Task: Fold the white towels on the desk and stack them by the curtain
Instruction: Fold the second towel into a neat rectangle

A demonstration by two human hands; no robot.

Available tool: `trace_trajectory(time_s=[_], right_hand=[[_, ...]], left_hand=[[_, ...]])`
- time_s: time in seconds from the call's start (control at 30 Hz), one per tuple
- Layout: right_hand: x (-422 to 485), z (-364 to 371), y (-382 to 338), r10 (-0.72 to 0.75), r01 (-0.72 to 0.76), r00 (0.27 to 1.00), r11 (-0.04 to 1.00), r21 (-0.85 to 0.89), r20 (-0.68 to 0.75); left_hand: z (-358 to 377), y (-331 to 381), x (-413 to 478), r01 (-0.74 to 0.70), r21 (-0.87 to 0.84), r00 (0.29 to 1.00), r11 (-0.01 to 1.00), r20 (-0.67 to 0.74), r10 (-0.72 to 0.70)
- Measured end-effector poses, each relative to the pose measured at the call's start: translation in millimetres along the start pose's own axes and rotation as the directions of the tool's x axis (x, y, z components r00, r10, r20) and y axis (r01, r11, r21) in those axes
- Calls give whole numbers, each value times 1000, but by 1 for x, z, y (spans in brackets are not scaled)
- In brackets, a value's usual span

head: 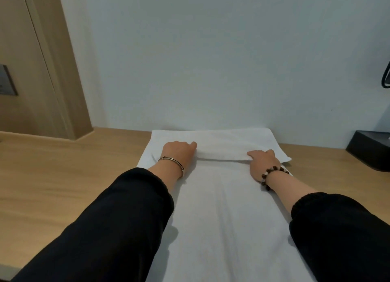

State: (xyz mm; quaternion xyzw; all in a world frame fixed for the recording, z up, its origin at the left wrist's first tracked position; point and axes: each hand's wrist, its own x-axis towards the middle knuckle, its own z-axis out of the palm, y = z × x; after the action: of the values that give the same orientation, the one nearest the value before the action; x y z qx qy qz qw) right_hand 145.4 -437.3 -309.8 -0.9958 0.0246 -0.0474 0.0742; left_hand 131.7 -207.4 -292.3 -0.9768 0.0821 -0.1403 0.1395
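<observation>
A white towel (223, 208) lies lengthwise on the wooden desk (63, 176), running from the near edge to the wall. Its far end is turned back toward me as a flap (223, 146). My left hand (179, 154), wearing a thin metal bangle, grips the flap's left side with the fingers curled under the cloth. My right hand (262, 162), wearing a beaded bracelet, grips the flap's near edge on the right, fingers tucked beneath it. Both forearms are in black sleeves.
A pale wall rises right behind the towel. A tan wooden panel (42, 70) with a grey switch plate (7, 81) stands at the left. A black box (371, 151) sits on the desk at the far right, with a black cable (386, 77) above it.
</observation>
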Motion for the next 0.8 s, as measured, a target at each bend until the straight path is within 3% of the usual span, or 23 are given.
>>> trace_trajectory(time_s=[0.13,0.27,0.4,0.57,0.67,0.73,0.8], right_hand=[[-9,-5,-1,29,-31,999,993,-110,-25],[-16,-28,-11,70,-77,974,997,-25,-215],[-39,-56,-25,28,-27,891,1000,7,-454],[-94,-93,-31,-48,27,830,999,-46,-555],[-141,-94,-25,-127,66,855,988,-137,-503],[-172,-80,-20,-146,92,932,981,-172,-332],[-196,-55,-15,-123,106,990,973,-207,-69]], left_hand=[[-4,-17,2,68,72,996,995,50,-72],[-29,-32,1,121,43,989,992,-88,-117],[-56,-53,-17,197,-34,962,980,-185,-200],[-84,-68,-74,181,-168,917,969,-328,-228],[-92,-63,-115,141,-63,959,988,-239,-152],[-84,-53,-144,113,16,990,994,-82,-111],[-64,-43,-168,77,-58,994,995,80,-72]])
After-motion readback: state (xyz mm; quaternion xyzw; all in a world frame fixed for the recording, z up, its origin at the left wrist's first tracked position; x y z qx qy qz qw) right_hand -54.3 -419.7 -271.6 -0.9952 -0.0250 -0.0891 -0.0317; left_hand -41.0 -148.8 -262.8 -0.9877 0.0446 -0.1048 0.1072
